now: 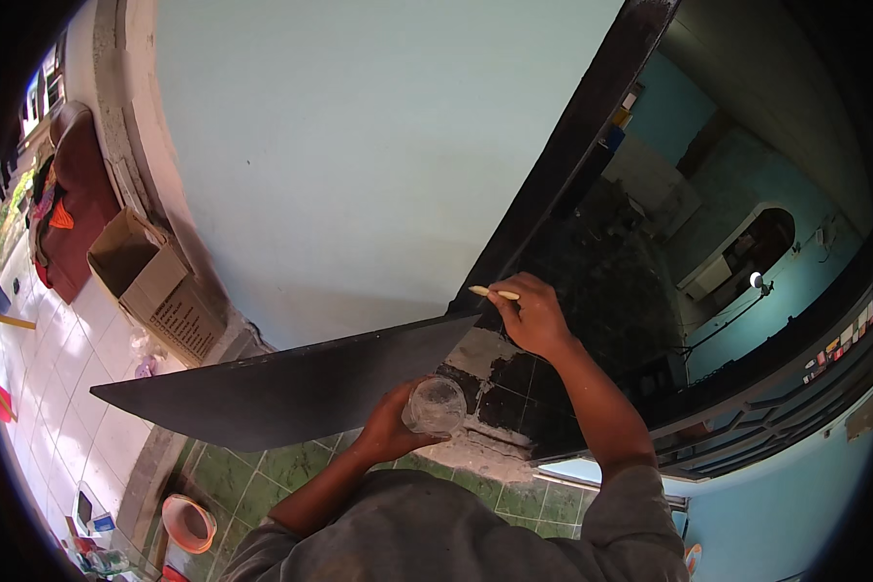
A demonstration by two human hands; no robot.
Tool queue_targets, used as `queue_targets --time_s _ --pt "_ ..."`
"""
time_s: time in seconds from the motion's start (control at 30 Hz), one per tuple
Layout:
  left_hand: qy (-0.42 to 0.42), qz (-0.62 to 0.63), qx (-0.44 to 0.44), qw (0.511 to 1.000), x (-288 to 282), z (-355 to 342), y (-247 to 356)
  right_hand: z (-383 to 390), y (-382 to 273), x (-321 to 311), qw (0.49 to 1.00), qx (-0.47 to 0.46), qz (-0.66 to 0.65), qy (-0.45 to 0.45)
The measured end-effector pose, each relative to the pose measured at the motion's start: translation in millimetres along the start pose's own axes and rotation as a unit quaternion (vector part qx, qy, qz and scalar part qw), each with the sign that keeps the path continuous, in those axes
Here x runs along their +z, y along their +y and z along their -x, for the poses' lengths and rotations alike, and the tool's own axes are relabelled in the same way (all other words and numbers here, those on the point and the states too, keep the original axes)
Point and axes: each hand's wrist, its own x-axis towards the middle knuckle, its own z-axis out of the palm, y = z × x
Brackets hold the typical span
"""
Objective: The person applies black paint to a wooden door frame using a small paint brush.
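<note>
My left hand (pixel 391 423) is wrapped round a clear plastic cup (pixel 436 406), held beside the near face of a black door leaf (pixel 262 393). What is in the cup I cannot make out clearly. In my right hand (pixel 533 312) is a paintbrush (pixel 498 292) with a pale wooden handle, pinched between fingers and thumb. It lies across the black door frame (pixel 538 194), close to the corner where the door leaf meets it. Its bristles cannot be made out, nor can I tell whether it touches the frame.
A pale blue wall (pixel 359 165) rises beyond the door. At left stand an open cardboard box (pixel 179 315) and a reddish-brown chair (pixel 78 204). An orange-rimmed bucket (pixel 188 524) sits on green tiles (pixel 272 485). Right of the frame lies a dark room with a lit lamp (pixel 757 280).
</note>
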Motion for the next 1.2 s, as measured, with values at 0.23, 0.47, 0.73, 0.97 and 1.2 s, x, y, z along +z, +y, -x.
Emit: queue_targets --time_s 0.23,0.47,0.73,0.97,1.2 --pt "0.01 -0.001 0.003 1.0 -1.3 1.8 -4.4 14.1 -3.1 6.4 0.985 -0.056 0.14 0.083" --pt "-0.003 0.007 0.03 1.0 3.1 -3.7 -2.3 -4.0 -7.4 12.8 0.997 -0.025 0.068 0.0" --pt "-0.001 -0.008 0.023 1.0 -0.5 -3.4 -4.7 -59.9 -26.9 -47.3 0.945 -0.142 0.232 0.18" --pt "-0.016 0.017 0.009 1.0 -4.4 -2.7 0.3 30.0 -6.5 29.6 0.931 -0.199 0.299 -0.07" --pt "-0.023 0.036 0.004 0.999 1.7 -3.6 -5.8 -17.5 -6.5 -0.3 0.994 -0.024 0.103 0.012"
